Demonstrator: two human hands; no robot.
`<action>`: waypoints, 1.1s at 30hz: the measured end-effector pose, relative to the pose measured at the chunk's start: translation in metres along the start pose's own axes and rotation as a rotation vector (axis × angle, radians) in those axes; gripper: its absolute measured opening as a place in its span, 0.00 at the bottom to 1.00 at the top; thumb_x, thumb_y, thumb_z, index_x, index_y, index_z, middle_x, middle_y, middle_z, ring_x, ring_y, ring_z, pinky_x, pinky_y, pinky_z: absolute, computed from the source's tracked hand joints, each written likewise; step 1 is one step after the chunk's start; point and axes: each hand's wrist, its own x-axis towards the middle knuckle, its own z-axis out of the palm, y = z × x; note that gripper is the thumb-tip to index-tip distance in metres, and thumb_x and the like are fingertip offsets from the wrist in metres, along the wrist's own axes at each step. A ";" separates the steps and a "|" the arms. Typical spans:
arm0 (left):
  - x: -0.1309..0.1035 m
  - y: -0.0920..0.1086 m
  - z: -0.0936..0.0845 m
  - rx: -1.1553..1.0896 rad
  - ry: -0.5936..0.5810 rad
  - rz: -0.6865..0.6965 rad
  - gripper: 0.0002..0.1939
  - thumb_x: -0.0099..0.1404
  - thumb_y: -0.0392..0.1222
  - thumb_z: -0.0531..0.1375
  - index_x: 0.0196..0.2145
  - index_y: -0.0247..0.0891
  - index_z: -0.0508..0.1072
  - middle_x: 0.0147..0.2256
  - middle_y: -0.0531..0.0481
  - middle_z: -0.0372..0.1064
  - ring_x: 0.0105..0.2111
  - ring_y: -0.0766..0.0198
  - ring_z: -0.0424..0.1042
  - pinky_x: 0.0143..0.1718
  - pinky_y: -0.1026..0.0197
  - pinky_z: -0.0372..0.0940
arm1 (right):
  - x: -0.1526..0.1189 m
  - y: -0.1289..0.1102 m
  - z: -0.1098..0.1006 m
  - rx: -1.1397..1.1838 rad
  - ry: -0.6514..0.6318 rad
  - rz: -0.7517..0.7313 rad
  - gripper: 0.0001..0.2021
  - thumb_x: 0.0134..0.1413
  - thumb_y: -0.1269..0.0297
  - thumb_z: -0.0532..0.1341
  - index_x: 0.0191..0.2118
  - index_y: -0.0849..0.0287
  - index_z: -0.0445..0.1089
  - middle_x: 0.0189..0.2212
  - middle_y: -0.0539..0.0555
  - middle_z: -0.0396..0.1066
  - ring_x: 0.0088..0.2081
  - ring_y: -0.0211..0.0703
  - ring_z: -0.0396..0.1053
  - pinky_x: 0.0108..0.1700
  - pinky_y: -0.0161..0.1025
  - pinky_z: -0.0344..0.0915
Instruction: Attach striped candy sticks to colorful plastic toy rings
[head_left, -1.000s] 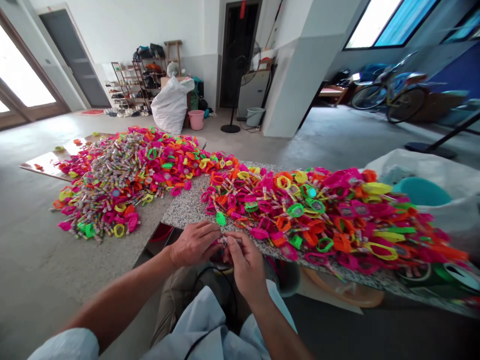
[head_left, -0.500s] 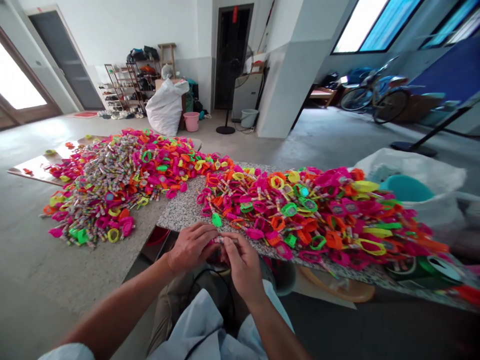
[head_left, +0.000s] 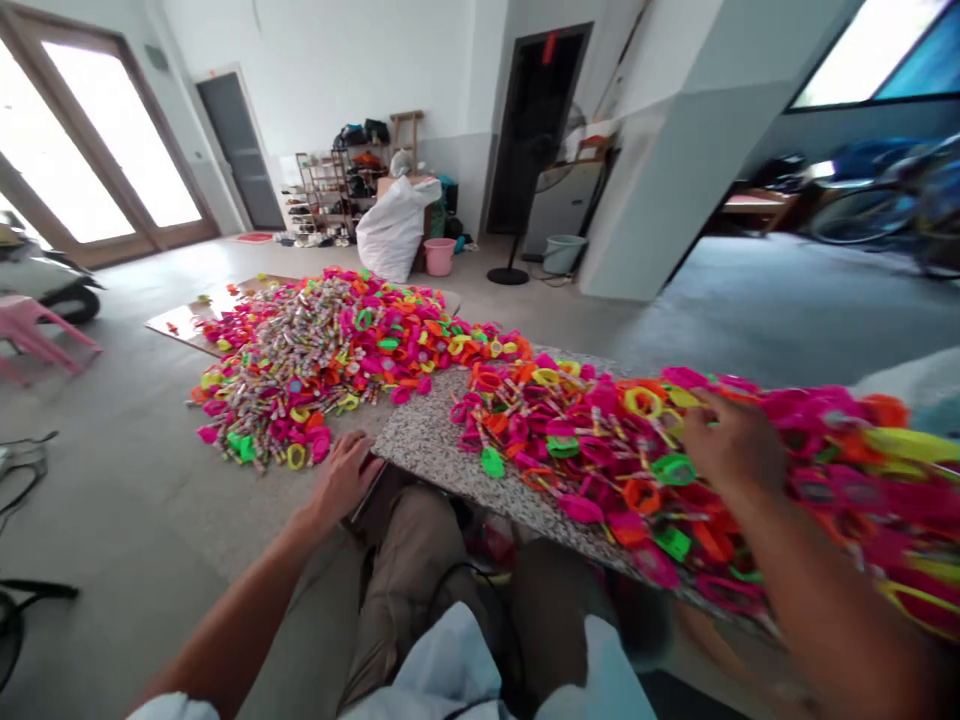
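Colourful toy watches in pink, orange, yellow and green lie in a long pile point(head_left: 585, 430) on the speckled stone slab point(head_left: 427, 430). Over the right part of this pile reaches my right hand point(head_left: 731, 445), its fingers bent down at the watches; what they hold, if anything, is hidden. My left hand point(head_left: 349, 475) rests at the slab's left corner, fingers spread and nothing in them. Beyond it a second heap point(head_left: 300, 340) mixes watches with many small wrapped sticks.
A white sack point(head_left: 390, 235) and pink bucket point(head_left: 439, 257) stand behind the heap. A fan base point(head_left: 508, 275) and grey bucket point(head_left: 562, 254) are near the pillar. At the left are a pink stool point(head_left: 45, 335) and a scooter.
The hands were together over the lap and have parted. My left hand moved left to the slab's corner, my right hand out over the pile. The view has turned left.
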 end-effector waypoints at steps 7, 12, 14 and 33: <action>0.002 -0.071 -0.015 0.220 -0.019 -0.454 0.23 0.71 0.52 0.61 0.56 0.33 0.74 0.53 0.31 0.71 0.55 0.40 0.71 0.55 0.43 0.67 | 0.003 -0.019 0.025 -0.157 0.016 -0.135 0.10 0.57 0.65 0.58 0.33 0.56 0.77 0.35 0.71 0.75 0.43 0.67 0.72 0.46 0.58 0.67; 0.006 -0.095 -0.015 -0.020 0.004 -0.548 0.19 0.68 0.54 0.64 0.48 0.37 0.77 0.48 0.38 0.75 0.51 0.48 0.72 0.54 0.52 0.64 | -0.066 -0.130 0.079 0.158 -0.111 -0.434 0.15 0.63 0.61 0.56 0.41 0.61 0.78 0.44 0.67 0.77 0.49 0.58 0.74 0.57 0.52 0.70; 0.006 -0.106 -0.018 -0.194 0.085 -0.616 0.22 0.65 0.54 0.66 0.50 0.37 0.76 0.44 0.42 0.75 0.46 0.53 0.72 0.48 0.56 0.64 | -0.102 -0.187 0.105 0.360 -0.305 -0.472 0.15 0.66 0.61 0.55 0.43 0.60 0.78 0.46 0.65 0.76 0.51 0.55 0.73 0.58 0.51 0.70; -0.065 -0.121 -0.039 -0.800 0.252 -0.667 0.29 0.57 0.56 0.70 0.50 0.35 0.73 0.37 0.50 0.75 0.32 0.65 0.72 0.35 0.63 0.66 | -0.264 -0.456 0.170 0.938 -1.093 -0.228 0.13 0.67 0.68 0.54 0.50 0.58 0.74 0.40 0.58 0.79 0.38 0.49 0.77 0.44 0.42 0.70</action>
